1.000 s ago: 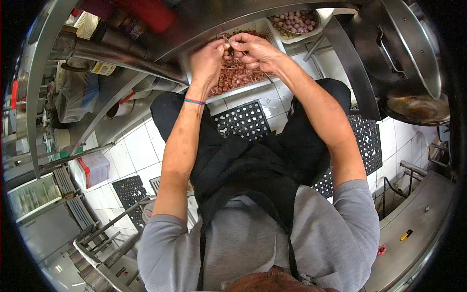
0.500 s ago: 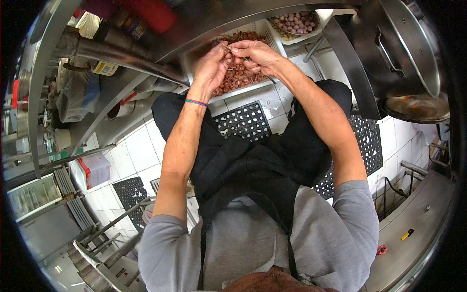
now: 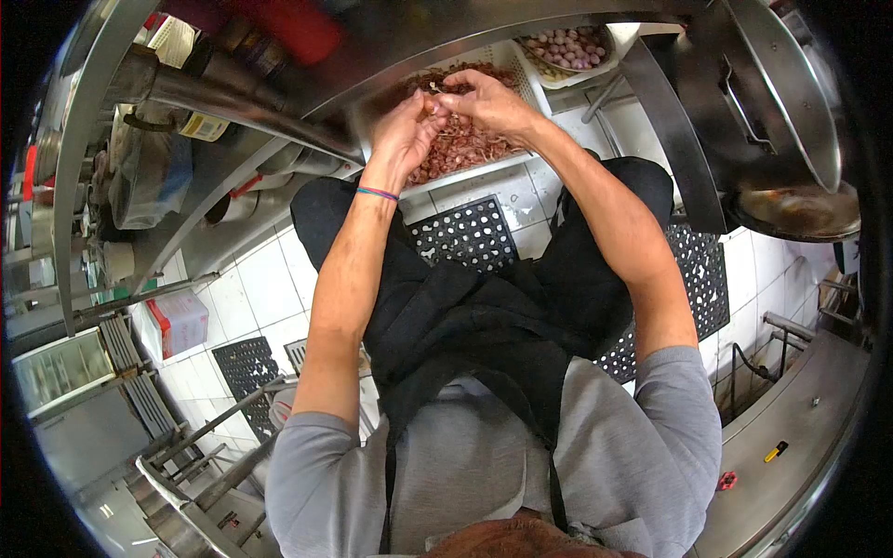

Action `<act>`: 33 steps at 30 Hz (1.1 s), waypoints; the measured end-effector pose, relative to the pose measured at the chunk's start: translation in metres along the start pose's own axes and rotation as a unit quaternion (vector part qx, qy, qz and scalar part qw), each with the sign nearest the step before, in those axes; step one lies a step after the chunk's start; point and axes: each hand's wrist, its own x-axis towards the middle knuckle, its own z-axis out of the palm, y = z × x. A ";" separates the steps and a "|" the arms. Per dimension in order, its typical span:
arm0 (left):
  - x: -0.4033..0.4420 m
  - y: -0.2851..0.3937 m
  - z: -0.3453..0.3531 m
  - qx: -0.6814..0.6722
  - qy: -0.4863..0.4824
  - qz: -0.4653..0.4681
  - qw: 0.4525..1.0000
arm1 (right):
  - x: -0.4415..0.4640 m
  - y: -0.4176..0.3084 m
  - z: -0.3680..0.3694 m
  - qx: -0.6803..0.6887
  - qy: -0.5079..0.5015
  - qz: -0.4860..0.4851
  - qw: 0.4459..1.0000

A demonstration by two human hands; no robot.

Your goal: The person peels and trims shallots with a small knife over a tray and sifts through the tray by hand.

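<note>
My left hand (image 3: pixel 406 133) and my right hand (image 3: pixel 493 104) meet fingertip to fingertip above a white plastic crate (image 3: pixel 484 166). Reddish-brown shallots and papery skins (image 3: pixel 470 144) fill the crate. Between the closed fingers of my left hand is a small reddish piece that looks like a shallot (image 3: pixel 430 106), mostly covered. My right thumb and index finger are pinched against it; whether they hold a tool too is hidden.
Behind the crate to the right, a bowl of pinkish shallots (image 3: pixel 572 46) rests in a white container. A steel shelf edge (image 3: pixel 409 56) runs above the crate. A large metal pot (image 3: pixel 753 93) stands at right, and a black perforated mat (image 3: pixel 463 232) lies on the tiles.
My right hand has shifted slightly, its index finger now arched higher. The dark thin thing seen under my right hand before no longer shows. My left hand stays nearly in place.
</note>
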 end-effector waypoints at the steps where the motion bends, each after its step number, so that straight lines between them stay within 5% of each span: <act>1: 0.000 0.000 0.001 0.001 0.003 0.002 1.000 | -0.002 -0.002 0.002 -0.021 -0.022 -0.010 0.999; 2: 0.000 0.000 0.002 0.001 0.005 0.004 1.000 | -0.005 -0.002 0.004 -0.051 -0.020 0.023 0.998; 5: 0.012 -0.005 -0.018 0.050 -0.087 0.003 0.995 | 0.004 0.016 0.010 -0.197 0.047 -0.103 0.974; 8: -0.004 -0.005 0.003 0.064 -0.022 -0.004 0.998 | 0.007 0.022 0.011 -0.169 0.092 -0.110 0.975; 18: -0.002 -0.006 0.002 0.069 -0.124 -0.010 0.990 | 0.011 0.015 0.000 -0.099 0.099 -0.031 0.990; 21: 0.000 -0.006 0.000 0.032 -0.109 -0.005 0.994 | 0.016 0.023 -0.001 -0.224 0.178 -0.055 0.957; 27: 0.006 -0.004 -0.011 0.015 -0.056 -0.050 0.997 | 0.023 0.029 -0.012 -0.381 0.184 0.039 0.905; 33: 0.004 -0.001 -0.007 -0.016 -0.045 -0.039 0.998 | 0.013 0.023 -0.008 -0.324 0.102 -0.093 0.936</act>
